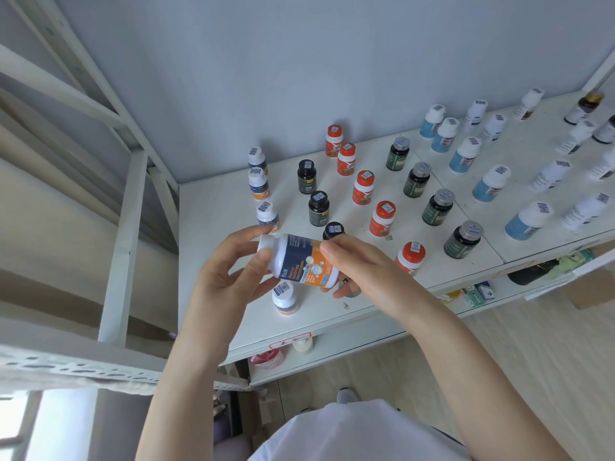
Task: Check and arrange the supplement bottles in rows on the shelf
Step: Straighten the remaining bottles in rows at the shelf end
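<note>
Left fingers (244,235): curled narrowly round the white cap end; my left hand (226,267) steadies it.
Right fingers (336,249): pinching the base end; my right hand (361,266) takes the weight.
Held bottle (299,264): navy-and-orange label, on its side in the air, cap to my left, just above the front bottle.
Front bottle (285,299): same label, upright on the shelf (206,221).
Same-label row (267,216): three upright, behind the front bottle.
Black row (318,207): right of the front bottle.
Step, as I judge it: label check.
Method: read the label, turn the bottle upright with my right hand, release the cap last, and seat it behind the front bottle, in line, without knocking the black row.
</note>
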